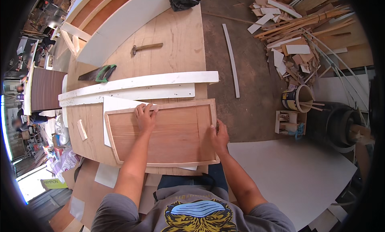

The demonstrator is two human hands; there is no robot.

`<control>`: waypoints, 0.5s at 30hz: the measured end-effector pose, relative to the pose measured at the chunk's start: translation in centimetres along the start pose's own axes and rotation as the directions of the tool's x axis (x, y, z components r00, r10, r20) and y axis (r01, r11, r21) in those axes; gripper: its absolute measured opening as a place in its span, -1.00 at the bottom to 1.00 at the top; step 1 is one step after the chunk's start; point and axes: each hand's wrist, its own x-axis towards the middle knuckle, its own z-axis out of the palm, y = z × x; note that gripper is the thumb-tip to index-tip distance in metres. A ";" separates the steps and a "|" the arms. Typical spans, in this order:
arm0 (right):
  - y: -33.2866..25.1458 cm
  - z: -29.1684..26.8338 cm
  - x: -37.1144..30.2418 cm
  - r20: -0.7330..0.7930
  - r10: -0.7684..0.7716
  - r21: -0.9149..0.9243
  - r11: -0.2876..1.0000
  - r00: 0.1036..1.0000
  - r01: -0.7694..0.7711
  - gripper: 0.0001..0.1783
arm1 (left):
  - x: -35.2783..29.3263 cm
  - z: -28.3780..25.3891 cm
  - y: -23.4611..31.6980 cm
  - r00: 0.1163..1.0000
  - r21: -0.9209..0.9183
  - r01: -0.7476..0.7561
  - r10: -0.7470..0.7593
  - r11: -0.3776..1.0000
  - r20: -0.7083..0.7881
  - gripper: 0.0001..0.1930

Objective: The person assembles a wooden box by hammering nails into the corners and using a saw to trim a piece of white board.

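A framed wooden panel (172,136) lies in front of me on the plywood table, with pale strips along its edges and a reddish-brown face. My left hand (146,117) grips its far rail, the fingertips bent over the edge. At the right rail, my right hand (219,137) is closed round the side near the corner, thumb on top; the fingers' undersides are hidden. A white sheet (107,130) sticks out from under the panel's left side. Just beyond the panel lie two long white boards (140,83), one partly over the other.
A green-handled handsaw (105,73) and a hammer (146,48) lie farther back on the table (176,39), near a large curved wooden piece (116,25). A wood offcut (82,130) rests at left. Right, on the floor, stand a bucket (289,99) and scrap wood (294,51).
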 end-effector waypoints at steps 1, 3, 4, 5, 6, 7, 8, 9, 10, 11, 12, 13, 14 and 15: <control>0.0 -0.1 0.1 0.016 -0.017 0.045 0.999 1.000 0.016 -0.51 | 0.1 0.0 0.3 1.000 0.006 -0.004 0.004 1.000 0.000 -0.58; 0.3 -0.3 0.3 0.011 -0.006 0.083 0.997 1.000 0.005 -0.52 | 0.2 -0.1 0.8 1.000 0.052 0.002 -0.002 0.999 0.000 -0.58; 0.3 -0.3 0.3 0.006 0.004 0.114 0.994 1.000 -0.005 -0.52 | 0.2 -0.2 0.9 1.000 0.059 0.000 0.000 0.998 0.000 -0.58; 0.3 -0.3 0.4 0.010 0.004 0.119 0.993 1.000 -0.005 -0.52 | 0.3 -0.3 1.1 1.000 0.045 0.013 -0.014 0.999 0.017 -0.59; 0.2 -0.3 0.6 -0.064 -0.069 0.041 0.997 0.996 0.071 -0.52 | 0.3 -0.5 1.1 0.999 0.032 0.028 -0.029 0.999 0.034 -0.59; -0.1 -0.3 0.9 -0.130 -0.149 -0.044 0.989 0.980 0.145 -0.53 | 0.3 -0.6 1.0 0.999 0.037 0.033 -0.034 0.999 0.030 -0.59; -0.6 -0.2 1.1 -0.122 -0.155 -0.041 0.988 0.980 0.151 -0.53 | 0.2 -0.8 0.7 0.999 0.015 0.033 -0.033 0.999 -0.010 -0.57; -1.2 -0.1 1.3 -0.132 -0.215 -0.083 0.975 0.968 0.205 -0.53 | 0.1 -1.1 0.3 0.998 -0.007 0.035 -0.035 0.999 -0.051 -0.56; -2.2 0.2 1.6 -0.140 -0.280 -0.122 0.957 0.950 0.264 -0.53 | 0.4 -1.4 -0.3 0.997 -0.001 0.046 -0.046 0.999 -0.063 -0.56; -3.2 0.7 2.0 -0.129 -0.295 -0.117 0.953 0.947 0.281 -0.53 | 0.7 -1.7 -1.2 0.995 -0.010 0.072 -0.073 0.997 -0.072 -0.53; -4.4 1.4 2.2 -0.118 -0.379 -0.152 0.920 0.918 0.360 -0.53 | 0.9 -2.1 -2.4 0.991 -0.019 0.101 -0.102 0.995 -0.082 -0.50; -5.7 2.3 2.5 -0.104 -0.463 -0.181 0.879 0.880 0.441 -0.53 | 1.2 -2.2 -3.5 0.988 -0.009 0.120 -0.120 0.993 -0.101 -0.50; -7.2 3.3 2.7 -0.089 -0.483 -0.166 0.869 0.871 0.465 -0.53 | 1.7 -2.1 -4.5 0.987 -0.002 0.113 -0.113 0.994 -0.117 -0.48; -8.8 4.4 2.8 -0.049 -0.496 -0.159 0.861 0.867 0.483 -0.52 | 2.0 -2.1 -5.6 0.985 0.006 0.109 -0.107 0.994 -0.134 -0.45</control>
